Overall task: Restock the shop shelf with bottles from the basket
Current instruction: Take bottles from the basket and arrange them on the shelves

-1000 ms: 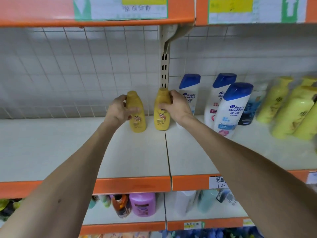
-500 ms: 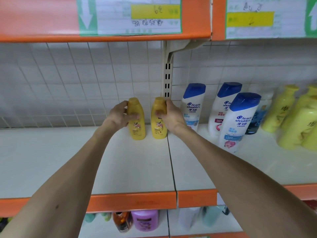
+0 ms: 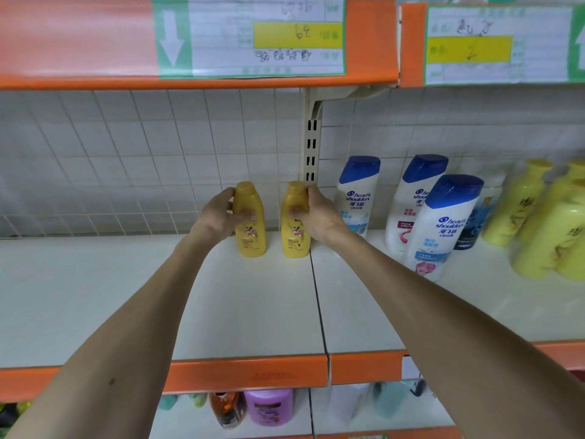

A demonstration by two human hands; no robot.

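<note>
Hardly anything has moved in the last half second: both hands keep their grip on the same two yellow bottles at the back of the shelf (image 3: 126, 296), and only the view has tipped up a little since a second ago.

The left hand (image 3: 218, 217) curls round the left bottle (image 3: 253, 239) from its left side, with the thumb across the front and the fingers behind the neck. The right hand (image 3: 319, 217) grips the right bottle (image 3: 296, 242) from its right side, thumb on the front and fingers wrapped behind the cap.

Both bottles stand upright with their bases on the shelf, side by side with a narrow gap between them, close to the wire grid (image 3: 126, 153). The right bottle sits just left of the seam (image 3: 319, 296), in front of the slotted post (image 3: 311, 144).

White shampoo bottles (image 3: 357, 198) with blue caps stand just to the right, and pale green bottles (image 3: 519, 207) stand beyond them.
</note>
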